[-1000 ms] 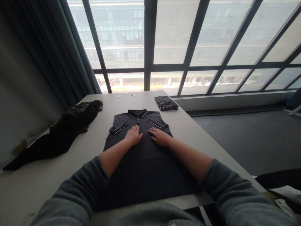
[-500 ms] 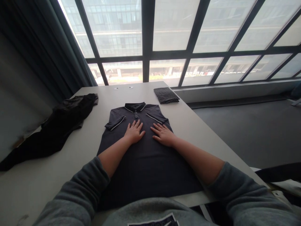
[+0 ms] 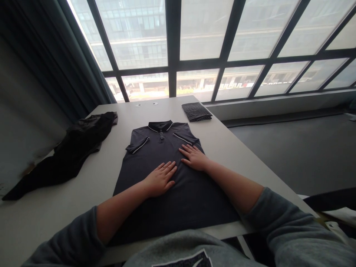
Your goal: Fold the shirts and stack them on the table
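A dark grey polo shirt [image 3: 178,200] lies spread front side up, its black, white-edged collar pointing away from me. Both short sleeves are folded inward over the chest, their white trim showing. My left hand [image 3: 160,180] rests flat on the middle of the shirt, fingers stretched out. Higher up, just below the right-hand sleeve, my right hand [image 3: 194,157] lies flat on the cloth with its fingers spread. Neither hand grips anything.
The shirt lies on a white table [image 3: 230,159]. A folded black-and-white striped garment [image 3: 196,112] sits near the far right edge. Along the left side lies a crumpled black garment [image 3: 72,148]. Windows and a dark curtain [image 3: 55,55] stand beyond.
My left hand has slid from below the buttons down the shirt towards me. The right hand has stayed in nearly the same spot.
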Tool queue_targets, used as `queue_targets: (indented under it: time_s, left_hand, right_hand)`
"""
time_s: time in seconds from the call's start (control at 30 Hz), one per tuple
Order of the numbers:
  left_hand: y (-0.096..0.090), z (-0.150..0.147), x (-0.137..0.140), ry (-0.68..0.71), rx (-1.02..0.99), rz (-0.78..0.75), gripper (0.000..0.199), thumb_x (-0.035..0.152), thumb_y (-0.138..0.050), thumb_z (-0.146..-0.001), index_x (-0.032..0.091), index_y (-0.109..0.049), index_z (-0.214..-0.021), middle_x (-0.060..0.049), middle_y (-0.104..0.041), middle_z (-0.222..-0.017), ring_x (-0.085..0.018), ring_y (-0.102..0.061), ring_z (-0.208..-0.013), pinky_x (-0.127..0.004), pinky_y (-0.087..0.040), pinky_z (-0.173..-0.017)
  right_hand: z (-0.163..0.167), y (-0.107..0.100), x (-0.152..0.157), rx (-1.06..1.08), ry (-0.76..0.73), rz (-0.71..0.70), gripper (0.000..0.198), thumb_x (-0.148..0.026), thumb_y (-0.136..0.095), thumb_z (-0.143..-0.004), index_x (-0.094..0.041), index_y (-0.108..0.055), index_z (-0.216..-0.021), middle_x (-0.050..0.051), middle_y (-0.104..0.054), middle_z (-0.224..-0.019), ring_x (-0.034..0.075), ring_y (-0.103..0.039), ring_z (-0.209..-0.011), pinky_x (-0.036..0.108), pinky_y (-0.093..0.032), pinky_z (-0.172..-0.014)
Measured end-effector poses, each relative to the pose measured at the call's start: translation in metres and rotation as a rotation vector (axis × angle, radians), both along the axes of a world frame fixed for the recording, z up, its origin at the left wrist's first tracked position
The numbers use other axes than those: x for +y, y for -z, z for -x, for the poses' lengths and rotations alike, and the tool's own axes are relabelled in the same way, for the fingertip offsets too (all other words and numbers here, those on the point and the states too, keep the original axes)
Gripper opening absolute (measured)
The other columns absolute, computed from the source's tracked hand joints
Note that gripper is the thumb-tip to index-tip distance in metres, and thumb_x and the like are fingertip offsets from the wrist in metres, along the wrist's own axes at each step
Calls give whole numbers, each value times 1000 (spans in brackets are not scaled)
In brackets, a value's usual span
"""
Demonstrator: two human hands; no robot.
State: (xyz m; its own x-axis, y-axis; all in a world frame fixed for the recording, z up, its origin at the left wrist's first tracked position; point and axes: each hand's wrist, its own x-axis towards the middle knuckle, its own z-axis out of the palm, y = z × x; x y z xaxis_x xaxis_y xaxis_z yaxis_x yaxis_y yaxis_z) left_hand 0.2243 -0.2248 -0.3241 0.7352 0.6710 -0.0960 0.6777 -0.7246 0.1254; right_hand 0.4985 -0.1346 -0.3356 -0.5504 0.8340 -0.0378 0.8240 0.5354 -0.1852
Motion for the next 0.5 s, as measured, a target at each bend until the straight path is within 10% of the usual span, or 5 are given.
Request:
queue_targets:
  time_s: [0.33, 0.5]
  left_hand:
    - [-22, 22, -56, 207, -126, 228, 62, 39, -41, -110, 32, -28, -170, -1, -26, -176, -24, -19, -164, -50, -8, -135]
    - [-33, 43, -47, 262, -298, 361, 45, 39, -39, -112, 34, -59, -152, -1, -57, -160, -21, -47, -153, -43, -27, -132]
  right_hand:
    - [0, 2, 2, -24, -11, -2, 74, -63, -36, -107, -26, -30, -171, 8, -17, -178, 33, -15, -165, 55, -13, -133]
    - [1, -9, -3, 88, -16, -45, 66, -53, -50, -103, -19, -52, -159, 14, -36, -172, 37, -28, -160, 55, -20, -130]
